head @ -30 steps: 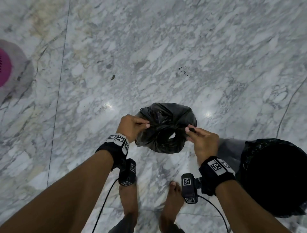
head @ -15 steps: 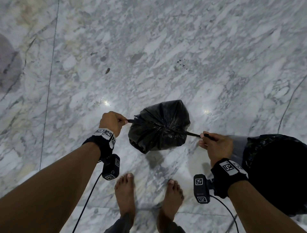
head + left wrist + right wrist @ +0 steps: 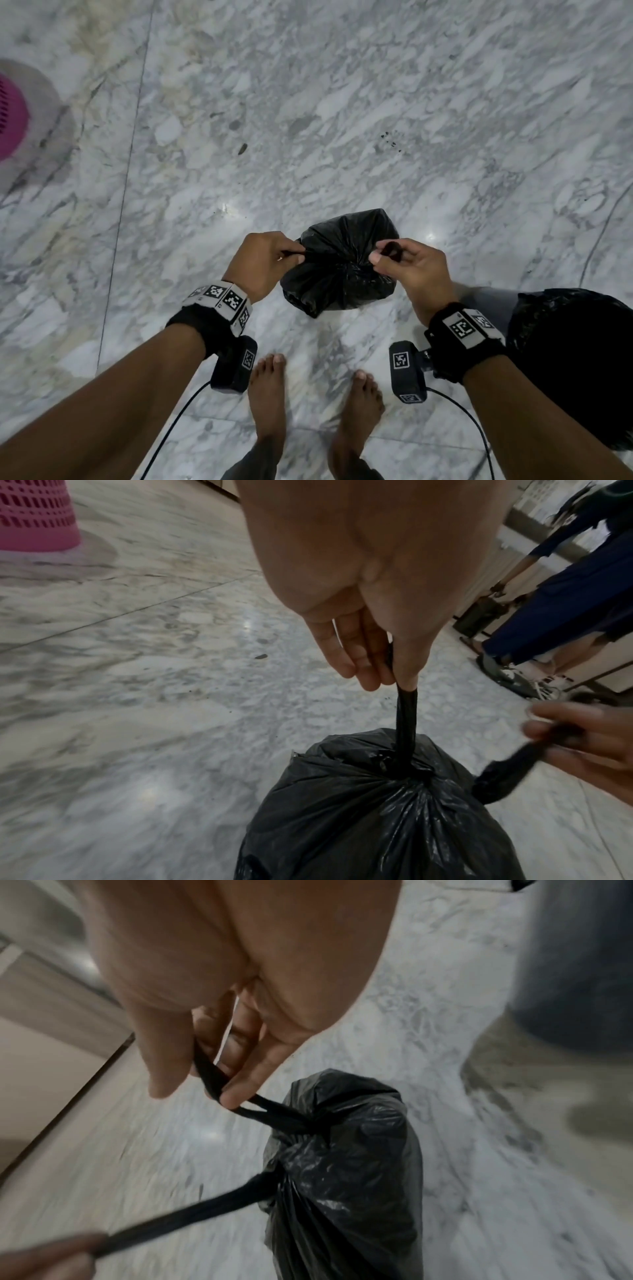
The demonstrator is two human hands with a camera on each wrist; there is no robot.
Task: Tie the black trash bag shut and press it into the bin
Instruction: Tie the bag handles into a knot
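The trash bag [image 3: 339, 263] hangs above the floor [image 3: 342, 102], beside the bin [image 3: 575, 370]. The left hand [image 3: 263, 263] and right hand [image 3: 414, 267] each pinch one tie strip. Cross the strips, loop once more, and pull evenly outward, close to the knot.

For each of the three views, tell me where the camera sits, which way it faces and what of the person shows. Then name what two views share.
Head: on the head, facing down at the trash bag, bin and floor; forearms, both hands, bare feet.
Left wrist: along the left hand pinching one bag tie; right hand at the edge.
Right wrist: along the right hand pinching the other tie; left fingertips blurred.
Shared: both wrist views show the bag's knotted neck.
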